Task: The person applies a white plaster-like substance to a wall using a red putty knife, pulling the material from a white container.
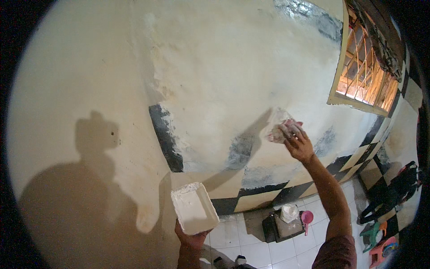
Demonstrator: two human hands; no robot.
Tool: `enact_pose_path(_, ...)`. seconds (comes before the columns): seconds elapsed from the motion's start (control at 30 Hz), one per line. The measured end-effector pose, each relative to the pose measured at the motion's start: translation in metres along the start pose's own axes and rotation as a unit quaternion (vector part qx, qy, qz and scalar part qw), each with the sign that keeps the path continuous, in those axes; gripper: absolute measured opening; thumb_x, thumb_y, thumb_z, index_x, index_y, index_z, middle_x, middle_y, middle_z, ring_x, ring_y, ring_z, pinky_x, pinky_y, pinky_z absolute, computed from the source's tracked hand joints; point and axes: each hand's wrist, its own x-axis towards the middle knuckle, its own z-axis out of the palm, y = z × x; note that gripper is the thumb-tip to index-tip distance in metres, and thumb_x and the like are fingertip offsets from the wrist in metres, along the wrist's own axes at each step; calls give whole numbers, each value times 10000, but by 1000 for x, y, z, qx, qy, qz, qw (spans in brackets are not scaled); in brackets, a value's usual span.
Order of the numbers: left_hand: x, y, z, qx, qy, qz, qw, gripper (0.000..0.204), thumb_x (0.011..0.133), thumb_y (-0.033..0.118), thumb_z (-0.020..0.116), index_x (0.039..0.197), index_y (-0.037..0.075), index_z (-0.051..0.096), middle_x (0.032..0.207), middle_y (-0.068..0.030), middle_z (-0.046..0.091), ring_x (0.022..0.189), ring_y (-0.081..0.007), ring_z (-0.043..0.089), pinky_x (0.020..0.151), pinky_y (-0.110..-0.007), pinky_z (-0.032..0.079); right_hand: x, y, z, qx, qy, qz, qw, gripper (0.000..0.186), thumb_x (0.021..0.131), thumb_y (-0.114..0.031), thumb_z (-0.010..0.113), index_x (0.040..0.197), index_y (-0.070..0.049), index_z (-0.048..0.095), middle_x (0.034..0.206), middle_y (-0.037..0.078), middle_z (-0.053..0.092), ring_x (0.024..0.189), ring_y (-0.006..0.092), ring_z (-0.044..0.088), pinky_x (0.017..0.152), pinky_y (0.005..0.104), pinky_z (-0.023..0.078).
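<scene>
My left hand (193, 239) grips the bottom end of a white rectangular tub (188, 188) that is tilted toward the wall. White paste lies inside it and is crusted along its rim. Stretched out to the right, my right hand (296, 142) has its fingers closed on a flat, whitish, paste-smeared piece (276, 124) with some red at its edge; its exact kind is unclear. That piece is at the pale wall (233, 67), where patches of white coating partly cover dark painted squares (165, 134). White paste also coats my right fingers.
Below the wall, a dark box-like stand (271, 229) bears a white bag (289, 212) beside a pink dipper (307, 218). A barred window (365, 67) is at upper right. Green (371, 236) and red (380, 254) stools stand at lower right, near dark fabric (396, 193). Tiles (280, 253) cover the floor.
</scene>
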Motion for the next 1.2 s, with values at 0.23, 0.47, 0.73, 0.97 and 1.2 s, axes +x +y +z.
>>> enact_pose_path(0.23,-1,-1,8,-43,-64,-35,996,668,892,474,522,1421,89,389,1342,-180,520,1189,-422,549,929,-665,461,70,-100,43,6,72,19,997,319,806,-203,675,1109,-115,632,1230,100,546,1017,296,538,834,462,427)
enact_pose_path(0.47,-4,-1,14,1,-37,9,999,642,890,462,533,1419,119,409,1364,-146,515,1205,-383,546,954,-622,461,141,-86,71,94,195,81,973,167,729,-137,705,891,-116,672,1080,42,582,882,263,546,717,398,422)
enact_pose_path(0.73,13,0,-27,-84,-66,8,994,617,953,496,367,1459,142,364,1366,-159,507,1199,-430,547,856,-686,494,-13,-197,179,376,-41,253,891,377,780,-128,706,1143,-51,644,1230,208,579,1203,397,521,1027,501,413)
enact_pose_path(0.97,10,0,-16,-37,8,-38,999,601,971,497,347,1456,142,361,1374,-161,492,1201,-428,542,867,-697,486,29,-177,105,320,122,242,908,347,747,-73,691,1092,-52,669,1212,188,600,1152,395,567,960,493,449)
enact_pose_path(1.2,11,-12,-34,-19,-6,-20,1000,659,884,445,545,1436,131,372,1347,-162,517,1144,-397,582,879,-682,474,153,-74,54,82,153,216,961,123,742,-39,665,848,-85,708,1002,90,630,890,269,614,759,383,473)
